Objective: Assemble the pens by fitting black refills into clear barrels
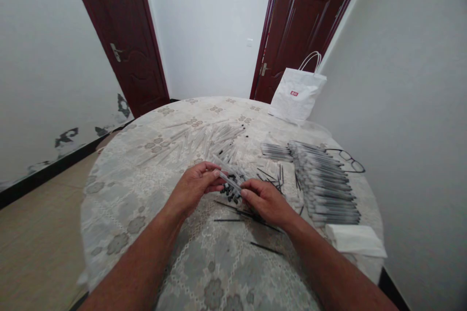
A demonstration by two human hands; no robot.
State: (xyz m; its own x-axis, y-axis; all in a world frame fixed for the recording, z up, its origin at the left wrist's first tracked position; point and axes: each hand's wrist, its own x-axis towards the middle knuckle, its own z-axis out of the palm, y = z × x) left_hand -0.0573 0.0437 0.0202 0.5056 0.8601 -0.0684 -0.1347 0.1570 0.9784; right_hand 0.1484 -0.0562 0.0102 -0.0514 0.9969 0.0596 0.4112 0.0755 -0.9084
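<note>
Between my two hands a pale, see-through pen (229, 181) slants over the middle of the table. Its upper left end is pinched by my left hand (199, 182), fingers closed. At its lower right end, the fingers of my right hand (264, 199) are closed on it too. Just beneath lies a heap of small black caps (229, 193). Thin black refills (266, 248) are scattered below and beside my right hand. Beyond my left hand spreads a loose pile of clear pen barrels (207, 138).
Rows of pens (328, 184) are stacked on the right, with eyeglasses (352, 160) beside them. A white packet (355, 240) lies near the right edge. A white paper bag (297, 95) stands at the back of the round table with its patterned tablecloth (134, 248).
</note>
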